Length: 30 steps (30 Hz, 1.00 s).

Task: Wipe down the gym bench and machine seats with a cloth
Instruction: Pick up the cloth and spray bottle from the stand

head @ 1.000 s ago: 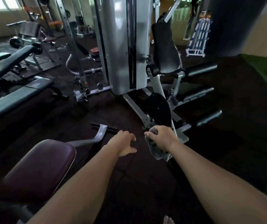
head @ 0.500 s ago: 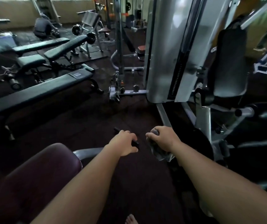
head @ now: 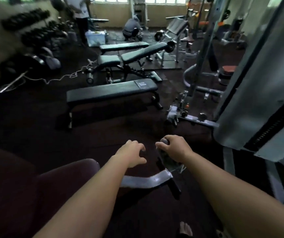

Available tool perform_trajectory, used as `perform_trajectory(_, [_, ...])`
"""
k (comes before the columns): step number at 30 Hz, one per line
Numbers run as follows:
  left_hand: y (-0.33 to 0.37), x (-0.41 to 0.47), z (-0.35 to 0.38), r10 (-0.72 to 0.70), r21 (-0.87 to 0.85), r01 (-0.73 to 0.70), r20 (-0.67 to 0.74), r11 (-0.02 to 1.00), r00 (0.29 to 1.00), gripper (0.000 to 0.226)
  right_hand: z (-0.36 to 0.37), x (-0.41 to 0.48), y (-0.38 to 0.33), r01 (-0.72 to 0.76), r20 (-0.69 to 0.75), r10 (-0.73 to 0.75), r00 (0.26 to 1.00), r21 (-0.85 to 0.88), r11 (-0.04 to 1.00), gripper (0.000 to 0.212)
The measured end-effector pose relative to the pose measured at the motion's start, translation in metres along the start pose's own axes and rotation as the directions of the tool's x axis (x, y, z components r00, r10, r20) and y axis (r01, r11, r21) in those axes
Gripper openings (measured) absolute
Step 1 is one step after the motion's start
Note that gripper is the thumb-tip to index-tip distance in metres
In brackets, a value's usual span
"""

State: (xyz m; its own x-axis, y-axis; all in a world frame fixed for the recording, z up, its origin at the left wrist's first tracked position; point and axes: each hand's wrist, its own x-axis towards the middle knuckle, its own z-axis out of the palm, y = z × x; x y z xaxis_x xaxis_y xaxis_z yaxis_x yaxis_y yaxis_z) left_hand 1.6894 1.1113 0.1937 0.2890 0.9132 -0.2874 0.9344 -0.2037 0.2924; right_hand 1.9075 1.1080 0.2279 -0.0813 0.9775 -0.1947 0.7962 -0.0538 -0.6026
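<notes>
The floor [head: 34, 127] is dark rubber matting, dim and bare in the foreground. The right hand [head: 175, 149] is closed around a grey cloth [head: 167, 160], which hangs bunched below the fist, above the floor. The left hand [head: 131, 154] is beside it, fingers loosely curled and apart, holding nothing. Under the left forearm lies a maroon seat [head: 26, 186] at the lower left, with a pale metal bar [head: 146, 181] curving out from its right edge. Ahead, a flat black bench [head: 112, 91] stands on the floor; behind it an adjustable bench [head: 134, 56] and a further flat one. A grey weight-stack machine [head: 261, 83] fills the right side. Dumbbell racks [head: 26, 31] line the left wall, blurred. By the far windowed wall a person [head: 131, 29] crouches, and another stands near a pale crate [head: 95, 38].
</notes>
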Motion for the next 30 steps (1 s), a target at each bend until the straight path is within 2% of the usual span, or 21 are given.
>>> perform_trajectory(5, [-0.041, 0.025, -0.014, -0.302, -0.138, 0.290, -0.070, 0.947, 0.951, 0.056, 0.008, 0.089, -0.038, 0.195, 0.177, -0.187, 0.966, -0.025, 0.981, 0.028])
perform_trajectory(9, [-0.061, 0.024, -0.019, -0.491, -0.254, 0.450, -0.125, 0.856, 0.862, 0.056, 0.017, 0.140, -0.075, 0.355, 0.296, -0.328, 0.897, -0.042, 0.934, 0.040])
perform_trajectory(12, [-0.078, 0.015, -0.018, -0.600, -0.327, 0.536, -0.141, 0.779, 0.787, 0.057, 0.034, 0.169, -0.106, 0.464, 0.375, -0.424, 0.825, -0.019, 0.886, 0.046])
perform_trajectory(16, [-0.115, -0.004, -0.013, -0.726, -0.429, 0.620, -0.138, 0.657, 0.674, 0.055, 0.080, 0.193, -0.153, 0.622, 0.492, -0.539, 0.684, -0.005, 0.783, 0.048])
perform_trajectory(19, [-0.146, -0.020, -0.010, -0.798, -0.570, 0.605, -0.160, 0.555, 0.582, 0.051, 0.118, 0.200, -0.187, 0.697, 0.556, -0.585, 0.591, 0.014, 0.717, 0.046])
perform_trajectory(21, [-0.163, -0.031, -0.009, -0.838, -0.694, 0.545, -0.160, 0.471, 0.521, 0.044, 0.139, 0.201, -0.209, 0.719, 0.585, -0.604, 0.542, 0.049, 0.693, 0.040])
perform_trajectory(26, [-0.188, -0.051, -0.001, -0.879, -0.864, 0.395, -0.103, 0.311, 0.466, 0.021, 0.184, 0.198, -0.247, 0.723, 0.637, -0.647, 0.419, 0.198, 0.662, 0.028])
perform_trajectory(28, [-0.196, -0.056, 0.008, -0.891, -0.921, 0.308, -0.080, 0.238, 0.447, 0.024, 0.197, 0.195, -0.257, 0.693, 0.657, -0.649, 0.384, 0.259, 0.672, 0.026])
perform_trajectory(30, [-0.200, -0.061, 0.014, -0.924, -0.968, 0.213, -0.041, 0.131, 0.381, 0.015, 0.210, 0.192, -0.265, 0.672, 0.650, -0.652, 0.389, 0.284, 0.684, 0.037])
